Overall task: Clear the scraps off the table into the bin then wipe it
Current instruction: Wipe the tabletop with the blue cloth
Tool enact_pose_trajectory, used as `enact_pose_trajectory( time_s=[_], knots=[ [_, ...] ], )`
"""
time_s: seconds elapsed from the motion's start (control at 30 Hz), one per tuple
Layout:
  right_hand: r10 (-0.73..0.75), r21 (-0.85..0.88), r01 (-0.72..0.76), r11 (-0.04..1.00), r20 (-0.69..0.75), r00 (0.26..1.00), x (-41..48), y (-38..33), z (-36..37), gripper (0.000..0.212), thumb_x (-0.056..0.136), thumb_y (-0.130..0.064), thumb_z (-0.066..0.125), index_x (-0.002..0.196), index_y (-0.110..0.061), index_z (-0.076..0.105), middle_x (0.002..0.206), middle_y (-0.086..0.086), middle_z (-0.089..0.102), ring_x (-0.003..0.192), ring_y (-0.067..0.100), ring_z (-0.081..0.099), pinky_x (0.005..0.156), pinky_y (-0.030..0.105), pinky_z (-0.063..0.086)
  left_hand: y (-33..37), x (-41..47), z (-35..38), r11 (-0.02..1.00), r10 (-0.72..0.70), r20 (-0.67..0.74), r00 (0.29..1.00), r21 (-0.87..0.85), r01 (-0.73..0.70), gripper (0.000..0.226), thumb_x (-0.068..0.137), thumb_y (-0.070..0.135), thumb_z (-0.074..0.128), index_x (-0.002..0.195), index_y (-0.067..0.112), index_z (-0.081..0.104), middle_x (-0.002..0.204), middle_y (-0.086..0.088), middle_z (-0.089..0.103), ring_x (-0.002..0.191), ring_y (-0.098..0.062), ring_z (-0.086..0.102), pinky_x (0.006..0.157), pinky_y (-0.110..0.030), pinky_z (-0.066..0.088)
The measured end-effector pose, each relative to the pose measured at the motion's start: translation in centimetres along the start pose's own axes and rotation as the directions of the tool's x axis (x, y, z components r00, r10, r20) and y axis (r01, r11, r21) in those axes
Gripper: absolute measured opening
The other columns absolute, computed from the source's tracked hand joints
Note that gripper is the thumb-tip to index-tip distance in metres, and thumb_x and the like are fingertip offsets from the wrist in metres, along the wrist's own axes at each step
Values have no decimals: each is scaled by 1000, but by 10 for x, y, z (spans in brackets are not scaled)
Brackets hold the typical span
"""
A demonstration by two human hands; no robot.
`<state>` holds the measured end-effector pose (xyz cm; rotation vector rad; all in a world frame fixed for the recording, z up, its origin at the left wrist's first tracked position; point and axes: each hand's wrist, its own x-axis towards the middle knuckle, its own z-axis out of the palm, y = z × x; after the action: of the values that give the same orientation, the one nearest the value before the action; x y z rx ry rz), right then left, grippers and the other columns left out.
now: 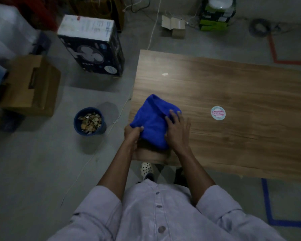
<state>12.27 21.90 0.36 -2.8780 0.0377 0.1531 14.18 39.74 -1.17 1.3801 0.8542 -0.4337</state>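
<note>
Now left grip [133, 132] around cloth [152, 117], right [178, 130] flat.

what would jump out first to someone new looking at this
The bright blue cloth stands out most, bunched at the near left corner of the wooden table, the left hand gripping its edge and the right hand resting on it. On the floor left of the table sits a blue bin full of scraps. A round sticker marks the tabletop further right.
</note>
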Motion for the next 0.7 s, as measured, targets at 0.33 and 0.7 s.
enact_pose_trajectory(
  time_s=[0.33,0.7],
  knots=[
    [-250,-26,257,966,157,955,15,-30,79,79,89,-84,38,158,-50,21,172,-2,2,158,34,-8,119,69,-7,-57,-11,-34,647,572,-133,809,679,-346,30,96,12,57,125,10,60,122,-12,58,117,-31,49,99,-44,43],
    [-605,-57,636,769,257,754,49,-100,108,49,103,-62,24,144,-48,48,167,-1,26,157,35,6,115,74,4,-109,-23,-39,826,547,-560,622,481,-294,25,86,3,56,108,10,65,106,-9,61,102,-31,54,92,-47,47]
  ],
)
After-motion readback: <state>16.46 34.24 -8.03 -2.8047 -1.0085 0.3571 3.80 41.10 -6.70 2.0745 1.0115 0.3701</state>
